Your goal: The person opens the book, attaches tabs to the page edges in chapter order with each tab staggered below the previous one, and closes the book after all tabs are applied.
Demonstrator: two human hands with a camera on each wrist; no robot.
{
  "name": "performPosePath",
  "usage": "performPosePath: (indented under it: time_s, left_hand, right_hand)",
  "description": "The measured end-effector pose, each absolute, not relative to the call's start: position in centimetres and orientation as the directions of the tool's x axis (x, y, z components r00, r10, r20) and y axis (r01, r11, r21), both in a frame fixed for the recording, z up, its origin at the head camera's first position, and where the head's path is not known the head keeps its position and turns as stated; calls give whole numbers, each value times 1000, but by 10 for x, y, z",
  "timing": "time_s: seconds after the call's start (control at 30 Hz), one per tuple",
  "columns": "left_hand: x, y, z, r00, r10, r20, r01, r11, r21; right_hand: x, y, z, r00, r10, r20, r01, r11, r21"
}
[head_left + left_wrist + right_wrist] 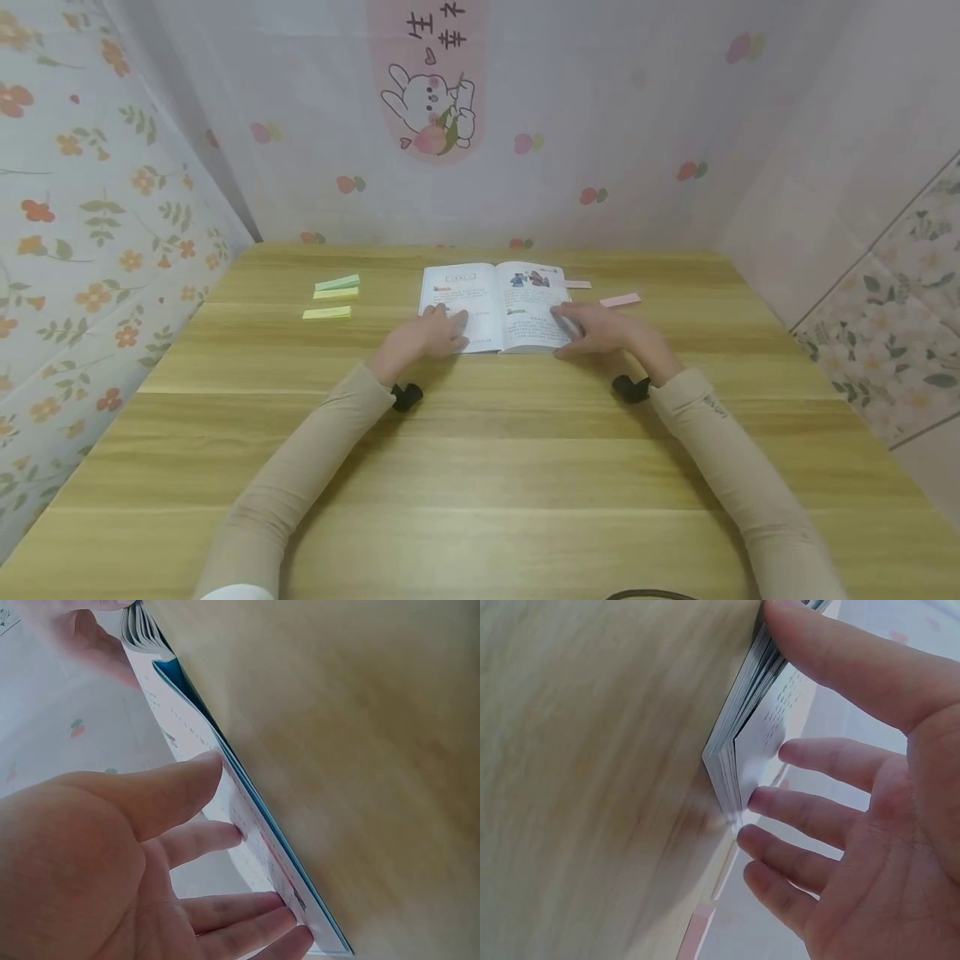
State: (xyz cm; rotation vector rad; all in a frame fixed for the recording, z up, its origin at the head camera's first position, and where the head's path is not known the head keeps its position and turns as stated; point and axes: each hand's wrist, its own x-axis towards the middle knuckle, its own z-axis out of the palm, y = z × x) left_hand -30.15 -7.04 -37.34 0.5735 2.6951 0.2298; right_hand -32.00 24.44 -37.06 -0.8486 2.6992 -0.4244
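Observation:
An open book (480,296) lies on the wooden table, text on both pages and a coloured picture at the top of the right page. My left hand (427,333) rests on the left page, its fingers (202,840) extended and spread, the thumb by the near edge. On the right, my right hand (603,329) touches the book's outer side with spread fingers, and its thumb (840,656) lies at the near edge of the thick page block (742,712). A pink sticky tab (579,284) juts out from the right page.
Left of the book lie a green strip (337,282) and two yellow strips (327,313). A pink strip (620,300) lies on the table right of the book. Behind the table (465,467) hangs a printed curtain (600,108); a cable (651,593) shows at the bottom edge.

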Motion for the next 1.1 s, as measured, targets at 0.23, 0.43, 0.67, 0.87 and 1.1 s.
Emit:
performPosePath:
  time_s: [0.23,0.43,0.67,0.87,1.1]
  left_hand:
    - [-300,-69,-374,-840,430,-331,370,900,231]
    - [-299,-68,-373,-839,430,-333,371,900,229]
    - [-299,-68,-373,-836,434,-337,375,899,227]
    - [-298,-68,-372,-835,433,-339,372,899,231]
    - [-298,-70,-372,-835,430,-344,363,899,244]
  right_hand:
    - [-317,243,-372,-792,-587,-168,-507,785,-355]
    - [-315,244,-369,-790,-589,-171,-490,773,-403]
    - [-314,243,-367,-791,-586,-174,-479,771,-420]
    - [-314,242,-365,-783,-597,-174,-482,760,-436]
    - [-314,241,-365,-768,-621,-156,-511,742,-434]
